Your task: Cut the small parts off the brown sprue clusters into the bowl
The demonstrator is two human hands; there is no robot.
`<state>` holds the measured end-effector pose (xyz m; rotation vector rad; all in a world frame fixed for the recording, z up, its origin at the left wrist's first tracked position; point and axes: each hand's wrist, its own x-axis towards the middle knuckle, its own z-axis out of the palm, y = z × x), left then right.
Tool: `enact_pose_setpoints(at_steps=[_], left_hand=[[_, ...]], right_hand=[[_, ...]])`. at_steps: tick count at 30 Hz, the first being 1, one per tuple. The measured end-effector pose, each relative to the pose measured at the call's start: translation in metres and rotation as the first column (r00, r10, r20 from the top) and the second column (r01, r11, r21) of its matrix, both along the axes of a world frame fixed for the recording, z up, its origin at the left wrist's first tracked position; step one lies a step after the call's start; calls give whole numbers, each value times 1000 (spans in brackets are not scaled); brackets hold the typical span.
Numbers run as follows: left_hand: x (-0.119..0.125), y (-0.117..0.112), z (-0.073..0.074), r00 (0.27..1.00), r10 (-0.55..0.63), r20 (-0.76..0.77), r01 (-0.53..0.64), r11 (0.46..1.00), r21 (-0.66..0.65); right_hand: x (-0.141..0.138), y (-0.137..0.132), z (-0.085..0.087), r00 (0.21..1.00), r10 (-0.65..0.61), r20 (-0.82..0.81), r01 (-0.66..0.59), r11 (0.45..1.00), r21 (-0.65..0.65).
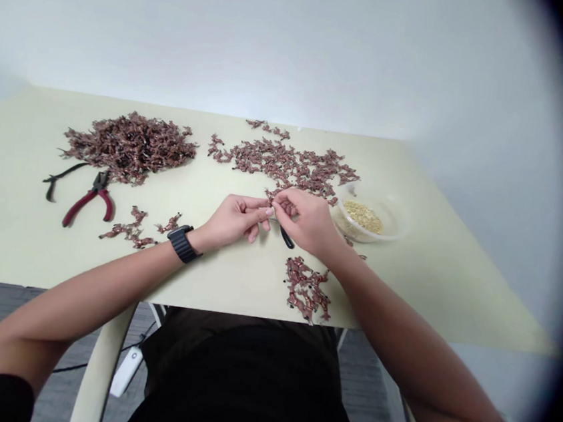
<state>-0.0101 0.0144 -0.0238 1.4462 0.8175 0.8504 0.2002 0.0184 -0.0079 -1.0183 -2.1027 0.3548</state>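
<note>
Two bare forearms (117,291) reach in from the lower corners of the frame, over the near edge of a pale table (233,286). Close to that edge, right of centre, lies a small cluster of brown figurines (307,289). Left of centre, a dark watch (184,244) wraps the left wrist, and a few loose figurines (131,229) lie just beside it. In the middle of the frame, the left hand (237,221) pinches a small brown figurine (269,196) between thumb and forefinger, its other fingers loosely bent. The right hand (307,219) meets it there, thumb and forefinger drawn together; whether they grip anything is too small to tell. Beneath the hands a black handle (287,236) shows, the rest of it hidden. Right of the right hand stands a clear bowl (397,224) with golden bits (363,215) in it. Towards the left side lie red-handled pliers (90,199) and a dark tool (64,173). Farther off, a dense heap (132,145) fills the upper left of the table, and a flatter spread of figurines (287,161) covers the upper centre.
</note>
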Motion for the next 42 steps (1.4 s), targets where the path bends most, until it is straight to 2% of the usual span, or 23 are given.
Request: enact_pose_setpoints(at_steps=[2,5,7,9,11,13,15,17,20,23,26,30,33,35,37,39,42], left_hand=[[0,0,-2,999,27,-41,-24,997,74],[-2,1,-5,983,102,-152,-60,965,254],[-3,2,-7,959,172,-226,-68,911,406],[-5,3,-8,934,234,-271,-56,843,535],[-6,3,-7,924,258,-281,-48,809,585],[-6,3,-6,934,230,-272,-52,843,536],[-5,3,-3,959,146,-243,-37,915,403],[-5,2,1,980,51,-190,0,965,261],[-4,2,5,993,-23,-112,39,989,146],[-4,3,5,997,-50,-63,56,993,107],[-4,3,4,997,-68,-39,71,995,71],[-5,3,4,997,-77,-26,78,996,34],[-4,2,5,996,-84,-42,86,995,50],[-3,2,3,995,-74,-63,79,994,73],[-3,2,1,996,-38,-81,46,994,97],[-2,1,-3,996,8,-92,4,992,130],[-2,1,-6,986,84,-147,-48,971,233]], right_hand=[[-5,-2,-2,997,-42,-61,39,997,-62],[-12,-3,-4,960,-124,-251,35,943,-330],[-15,-4,-4,918,-167,-360,-30,876,-482],[-16,-4,-2,887,-189,-422,-93,821,-563],[-14,-2,0,872,-190,-451,-145,779,-610],[-11,-1,0,868,-171,-467,-201,739,-643],[-7,2,-1,865,-148,-479,-238,720,-652],[-2,4,-3,868,-118,-482,-256,726,-639],[2,6,-4,883,-70,-465,-259,753,-605],[3,6,-3,901,-49,-431,-228,791,-567],[2,5,0,929,-14,-371,-183,851,-492],[2,1,3,975,29,-218,-93,953,-288],[1,-1,3,992,61,-112,-78,985,-155],[-1,-3,1,993,43,-108,-59,987,-149],[-5,-4,-1,983,-19,-180,-22,975,-221],[-9,-4,-4,956,-83,-281,-20,938,-346],[-14,-3,-5,895,-136,-425,-116,848,-517]])
